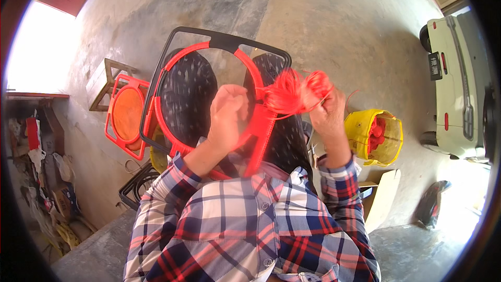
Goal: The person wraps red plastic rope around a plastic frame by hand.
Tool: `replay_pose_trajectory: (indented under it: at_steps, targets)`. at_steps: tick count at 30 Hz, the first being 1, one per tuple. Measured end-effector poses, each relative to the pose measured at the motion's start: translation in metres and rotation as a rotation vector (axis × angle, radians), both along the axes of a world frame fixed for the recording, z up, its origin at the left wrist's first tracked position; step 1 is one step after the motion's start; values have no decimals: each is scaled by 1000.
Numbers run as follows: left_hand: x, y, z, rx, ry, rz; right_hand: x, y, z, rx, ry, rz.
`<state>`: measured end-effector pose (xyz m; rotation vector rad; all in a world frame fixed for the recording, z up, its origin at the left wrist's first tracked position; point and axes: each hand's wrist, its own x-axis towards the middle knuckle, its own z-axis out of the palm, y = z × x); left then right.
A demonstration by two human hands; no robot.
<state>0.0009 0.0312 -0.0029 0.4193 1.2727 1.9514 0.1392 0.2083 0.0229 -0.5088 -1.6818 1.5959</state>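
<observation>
A frame with a red ring (158,110) inside a black outer bar (224,42) rests across my lap, over my dark, speckled trouser legs. Inside the ring, on its right part, is my left hand (227,112), its fingers curled closed and slightly blurred; whatever it pinches, if anything, is hidden. My right hand (329,112) grips a looped bundle of red cord (286,94) just right of the ring. The bundle is smeared by motion and overlaps the ring's right edge. A loose strand trails near the right wrist.
At left stand a small wooden stool (99,84) and a similar red frame with an orange centre (128,114). A yellow bucket (357,125) with red material in it is at right, above an open cardboard box (383,198). A pale vehicle (453,89) is parked far right.
</observation>
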Motion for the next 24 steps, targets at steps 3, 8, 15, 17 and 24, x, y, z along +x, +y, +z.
replay_pose_trajectory:
  at_steps: [3, 8, 15, 17, 24]
  targets:
    - [-3, 0, -7, -216, -98, -32, 30, 14, 23, 618, -887, 336]
    - [6, 9, 15, -302, -303, -23, 109, 56, -22, -364, -427, 106]
    - [0, 15, 11, -23, -515, -235, 123, 76, -64, -790, 92, -165]
    - [-2, 12, 5, -27, -569, -281, 87, 44, -67, -659, -99, -13]
    - [-3, 12, -2, -65, -604, -333, 26, 1, -46, -410, -391, 249]
